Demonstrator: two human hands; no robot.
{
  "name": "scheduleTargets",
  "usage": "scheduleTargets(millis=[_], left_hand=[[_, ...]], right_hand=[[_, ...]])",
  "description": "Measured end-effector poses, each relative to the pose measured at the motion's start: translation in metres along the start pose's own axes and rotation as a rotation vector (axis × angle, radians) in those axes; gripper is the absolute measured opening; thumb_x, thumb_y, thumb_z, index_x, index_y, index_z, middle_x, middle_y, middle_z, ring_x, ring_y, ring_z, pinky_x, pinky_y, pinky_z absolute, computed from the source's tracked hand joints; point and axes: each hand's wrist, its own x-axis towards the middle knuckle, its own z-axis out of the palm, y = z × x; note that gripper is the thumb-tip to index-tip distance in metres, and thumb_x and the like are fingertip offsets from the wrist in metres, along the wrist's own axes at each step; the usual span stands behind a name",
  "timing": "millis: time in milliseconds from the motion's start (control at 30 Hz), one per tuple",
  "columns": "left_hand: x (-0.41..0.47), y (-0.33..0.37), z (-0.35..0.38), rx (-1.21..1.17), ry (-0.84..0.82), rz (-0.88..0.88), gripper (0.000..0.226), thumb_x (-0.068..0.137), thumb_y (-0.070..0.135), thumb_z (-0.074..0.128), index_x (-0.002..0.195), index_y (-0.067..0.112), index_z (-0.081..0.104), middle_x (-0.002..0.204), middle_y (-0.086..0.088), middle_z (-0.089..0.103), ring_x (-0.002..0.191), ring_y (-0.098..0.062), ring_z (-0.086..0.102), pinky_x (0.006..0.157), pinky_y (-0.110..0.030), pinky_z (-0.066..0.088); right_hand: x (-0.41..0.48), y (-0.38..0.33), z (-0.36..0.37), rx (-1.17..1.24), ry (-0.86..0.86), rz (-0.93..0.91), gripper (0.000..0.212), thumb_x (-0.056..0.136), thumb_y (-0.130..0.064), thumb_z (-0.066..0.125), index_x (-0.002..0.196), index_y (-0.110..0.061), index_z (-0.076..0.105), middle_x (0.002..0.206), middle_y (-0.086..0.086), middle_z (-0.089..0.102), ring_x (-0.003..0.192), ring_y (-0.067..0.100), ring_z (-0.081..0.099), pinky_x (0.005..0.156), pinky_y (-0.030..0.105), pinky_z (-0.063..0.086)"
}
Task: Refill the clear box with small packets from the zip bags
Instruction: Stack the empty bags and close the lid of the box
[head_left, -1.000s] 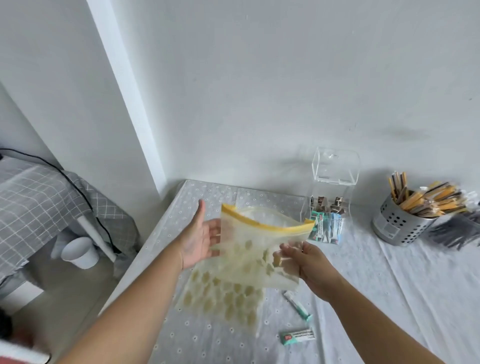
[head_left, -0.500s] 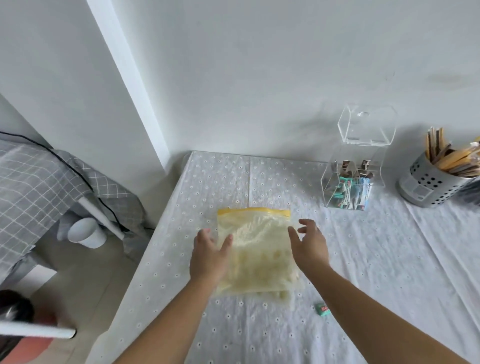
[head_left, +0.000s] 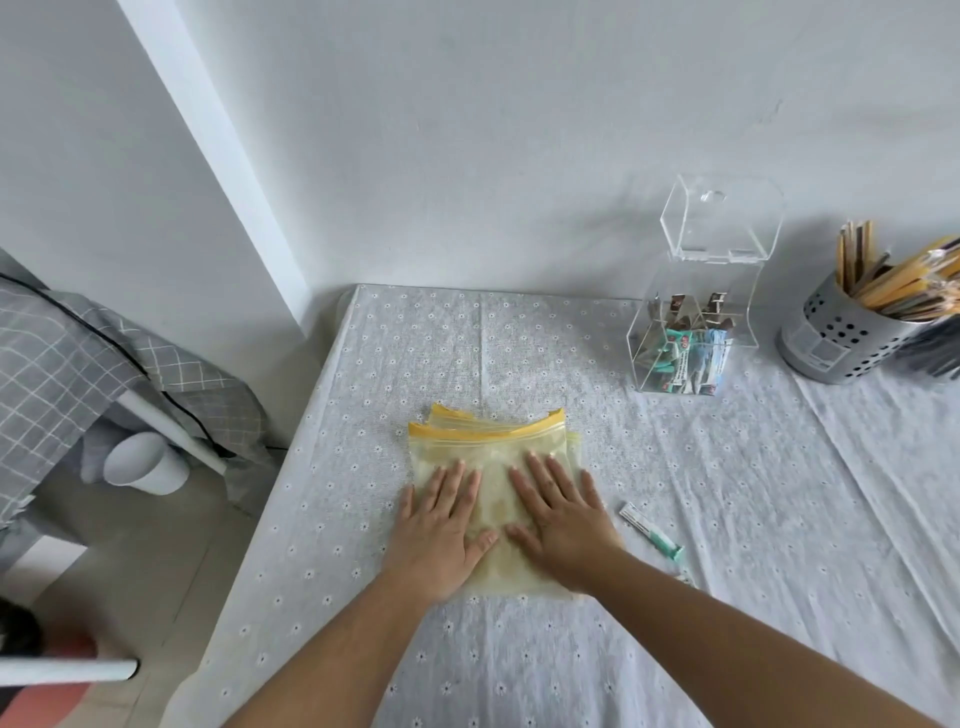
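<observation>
Hardly any writing here can be made out. Inside the clear box (head_left: 691, 332), a teal packet (head_left: 675, 347) carries a small red-and-white mark, too blurred to read. To the right of the clear box, the perforated metal holder (head_left: 831, 343) bears a pale rectangular label (head_left: 816, 349) whose print is too small to read. In front of the clear box, on the desk, a loose packet (head_left: 649, 529) shows fine dark lines on its white end, also illegible.
</observation>
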Motion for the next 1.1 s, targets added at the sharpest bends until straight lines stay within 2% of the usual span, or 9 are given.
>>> scheduleTargets(millis=[100, 167, 233, 333, 600, 767, 867, 967, 1100], left_hand=[[0.001, 0.005, -0.015, 0.055, -0.076, -0.025, 0.077, 0.084, 0.068, 0.007, 0.146, 0.027, -0.014, 0.156, 0.005, -0.021, 0.147, -0.018, -0.012, 0.118, -0.049, -0.004], [0.004, 0.015, -0.035, 0.116, -0.059, -0.039, 0.073, 0.09, 0.06, 0.033, 0.147, 0.021, 0.009, 0.159, -0.004, 0.008, 0.145, -0.024, 0.012, 0.116, -0.052, 0.008], [0.008, 0.03, -0.054, 0.156, 0.031, -0.024, 0.056, 0.09, 0.049, 0.043, 0.136, 0.017, 0.036, 0.143, -0.006, 0.038, 0.131, -0.025, 0.036, 0.11, -0.049, 0.023], [0.013, 0.06, -0.062, 0.091, 0.194, 0.088, 0.038, 0.091, 0.038, 0.044, 0.122, 0.017, 0.048, 0.127, -0.003, 0.049, 0.116, -0.024, 0.045, 0.098, -0.042, 0.036], [0.004, 0.143, -0.02, -0.03, 0.057, 0.34, 0.039, 0.083, 0.049, 0.052, 0.11, 0.021, 0.056, 0.115, -0.001, 0.054, 0.113, -0.023, 0.046, 0.095, -0.04, 0.035], [0.005, 0.164, -0.014, 0.061, 0.03, 0.357, 0.031, 0.085, 0.043, 0.053, 0.103, 0.02, 0.062, 0.114, -0.002, 0.055, 0.114, -0.023, 0.044, 0.093, -0.039, 0.032], [0.007, 0.175, -0.021, 0.06, -0.057, 0.388, 0.02, 0.085, 0.031, 0.054, 0.095, 0.016, 0.064, 0.109, -0.002, 0.06, 0.108, -0.022, 0.05, 0.093, -0.037, 0.035], [0.011, 0.179, -0.031, -0.09, -0.164, 0.347, 0.009, 0.079, 0.018, 0.057, 0.083, 0.014, 0.064, 0.095, -0.004, 0.069, 0.091, -0.022, 0.061, 0.081, -0.031, 0.044], [0.024, 0.179, -0.061, -0.372, -0.226, 0.2, 0.012, 0.078, 0.005, 0.062, 0.07, 0.014, 0.06, 0.065, 0.005, 0.063, 0.063, -0.016, 0.066, 0.061, -0.019, 0.049]], right_hand=[[0.001, 0.002, -0.018, -0.038, -0.137, -0.023, 0.088, 0.066, -0.078, -0.013, 0.143, -0.035, -0.022, 0.157, -0.004, -0.023, 0.147, 0.02, -0.017, 0.118, 0.05, -0.006], [0.0, 0.008, -0.038, 0.041, -0.19, -0.037, 0.076, 0.088, -0.066, 0.025, 0.151, -0.028, 0.007, 0.161, -0.001, -0.001, 0.149, 0.019, 0.003, 0.12, 0.047, 0.009], [-0.008, 0.021, -0.056, 0.255, -0.072, -0.018, 0.047, 0.093, -0.038, 0.051, 0.137, -0.023, 0.046, 0.149, 0.0, 0.041, 0.137, 0.019, 0.038, 0.114, 0.035, 0.03], [-0.033, 0.053, -0.071, 0.384, 0.18, 0.168, 0.022, 0.09, -0.025, 0.058, 0.111, -0.024, 0.065, 0.113, -0.005, 0.068, 0.103, 0.015, 0.062, 0.093, 0.03, 0.048], [-0.084, 0.102, -0.042, 0.298, 0.074, 0.394, 0.031, 0.078, -0.048, 0.067, 0.102, -0.028, 0.063, 0.105, -0.008, 0.062, 0.099, 0.013, 0.058, 0.087, 0.028, 0.044], [-0.08, 0.106, -0.033, 0.196, 0.096, 0.301, 0.019, 0.085, -0.031, 0.06, 0.101, -0.021, 0.062, 0.112, -0.002, 0.058, 0.106, 0.018, 0.053, 0.088, 0.029, 0.042], [-0.076, 0.12, -0.042, 0.392, 0.06, 0.296, 0.005, 0.081, -0.02, 0.065, 0.086, -0.022, 0.062, 0.098, 0.0, 0.064, 0.087, 0.016, 0.059, 0.074, 0.028, 0.048], [-0.074, 0.144, -0.061, 0.697, 0.03, 0.287, 0.028, 0.07, -0.015, 0.08, 0.062, -0.027, 0.056, 0.074, -0.002, 0.063, 0.065, 0.011, 0.054, 0.059, 0.023, 0.044], [-0.069, 0.177, -0.099, 0.829, 0.084, 0.245, 0.018, 0.068, -0.017, 0.083, 0.065, -0.024, 0.067, 0.072, 0.013, 0.066, 0.063, 0.013, 0.05, 0.058, 0.026, 0.039]])
